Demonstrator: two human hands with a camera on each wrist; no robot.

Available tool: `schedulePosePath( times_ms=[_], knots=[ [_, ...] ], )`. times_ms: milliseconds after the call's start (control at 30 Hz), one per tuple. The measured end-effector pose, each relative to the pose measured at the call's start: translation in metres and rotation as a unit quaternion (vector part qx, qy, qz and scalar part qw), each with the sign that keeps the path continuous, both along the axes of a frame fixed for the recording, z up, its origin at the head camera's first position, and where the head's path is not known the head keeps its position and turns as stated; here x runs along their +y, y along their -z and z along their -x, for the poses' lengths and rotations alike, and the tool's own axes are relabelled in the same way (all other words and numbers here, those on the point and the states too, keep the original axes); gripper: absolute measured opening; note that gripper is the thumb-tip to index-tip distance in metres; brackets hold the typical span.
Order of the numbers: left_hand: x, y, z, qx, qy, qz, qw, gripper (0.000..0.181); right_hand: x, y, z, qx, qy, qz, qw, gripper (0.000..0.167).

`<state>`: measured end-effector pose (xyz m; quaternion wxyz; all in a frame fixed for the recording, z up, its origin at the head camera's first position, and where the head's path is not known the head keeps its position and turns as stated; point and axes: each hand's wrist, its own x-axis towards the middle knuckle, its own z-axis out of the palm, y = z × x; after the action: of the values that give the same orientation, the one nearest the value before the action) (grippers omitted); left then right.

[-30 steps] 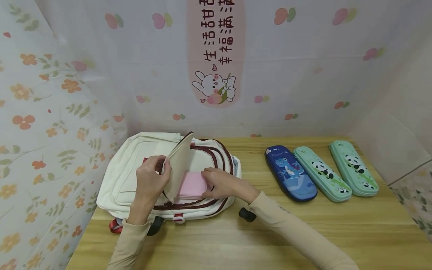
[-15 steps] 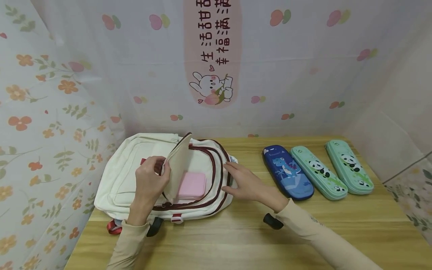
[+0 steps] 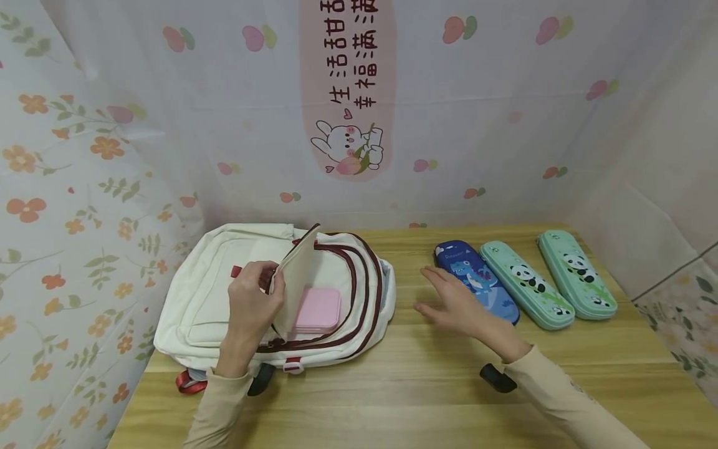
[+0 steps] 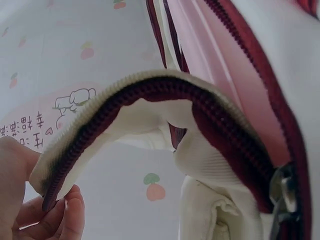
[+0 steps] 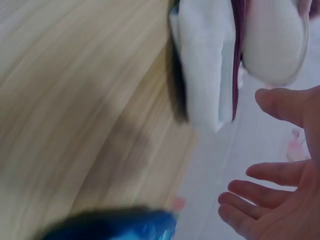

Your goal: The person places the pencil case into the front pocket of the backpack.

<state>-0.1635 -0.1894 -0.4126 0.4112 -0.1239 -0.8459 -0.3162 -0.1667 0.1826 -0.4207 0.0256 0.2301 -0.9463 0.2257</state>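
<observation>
A white backpack (image 3: 207, 280) with dark red zips lies flat on the wooden table. My left hand (image 3: 255, 302) pinches the edge of its front pocket flap (image 3: 297, 280) and holds it up; the left wrist view shows the flap (image 4: 135, 90) bending away from the fingers. Inside the pocket lies a pink flat box (image 3: 320, 308), partly hidden by the flap. My right hand (image 3: 457, 305) hovers with fingers spread, holding nothing, between the backpack and a dark blue dinosaur pencil case (image 3: 499, 302). Part of that case is hidden behind the hand.
Two mint green panda pencil cases (image 3: 527, 284) lie to the right of the blue one. A patterned curtain (image 3: 252, 112) hangs behind the table (image 3: 359, 405). A red strap loop (image 3: 191, 381) sticks out near the backpack's lower left.
My right hand has let go of the pink box and moved right, off the backpack, toward the blue pencil case. My left hand still holds the flap up.
</observation>
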Motion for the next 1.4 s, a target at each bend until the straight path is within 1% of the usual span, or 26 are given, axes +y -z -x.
schedulePosePath(
  times_ms=[200, 300, 467, 667, 767, 1100, 1233, 1400],
  knots=[
    [0.001, 0.001, 0.0, -0.005, 0.001, 0.003, 1.0, 0.008, 0.029, -0.003, -0.005, -0.003, 0.039, -0.012, 0.9992, 0.072],
    [0.002, 0.002, -0.001, -0.009, 0.002, 0.005, 0.9999, 0.009, 0.04, -0.001, -0.009, -0.002, 0.058, -0.017, 0.9982, 0.074],
    [0.002, 0.003, -0.001, -0.012, 0.004, 0.007, 0.9999, 0.01, 0.058, 0.008, -0.012, 0.019, 0.09, -0.031, 0.9953, 0.081],
    [0.001, 0.004, -0.001, -0.007, 0.008, 0.009, 0.9999, 0.009, 0.081, 0.02, -0.018, 0.003, 0.12, -0.049, 0.9915, 0.092],
    [0.0, 0.004, -0.001, -0.002, 0.006, 0.009, 0.9999, 0.009, 0.089, 0.026, -0.02, 0.0, 0.127, -0.056, 0.9903, 0.096],
    [-0.001, 0.004, -0.001, -0.001, 0.006, 0.012, 0.9999, 0.009, 0.096, 0.038, -0.027, -0.027, 0.163, -0.061, 0.9843, 0.103],
    [0.0, 0.004, -0.002, -0.005, 0.003, 0.011, 0.9999, 0.009, 0.095, 0.043, -0.028, -0.042, 0.187, -0.053, 0.9801, 0.109],
    [-0.001, 0.004, -0.002, -0.009, 0.0, 0.01, 0.9999, 0.009, 0.094, 0.048, -0.027, -0.045, 0.206, -0.043, 0.9766, 0.112]
  ],
)
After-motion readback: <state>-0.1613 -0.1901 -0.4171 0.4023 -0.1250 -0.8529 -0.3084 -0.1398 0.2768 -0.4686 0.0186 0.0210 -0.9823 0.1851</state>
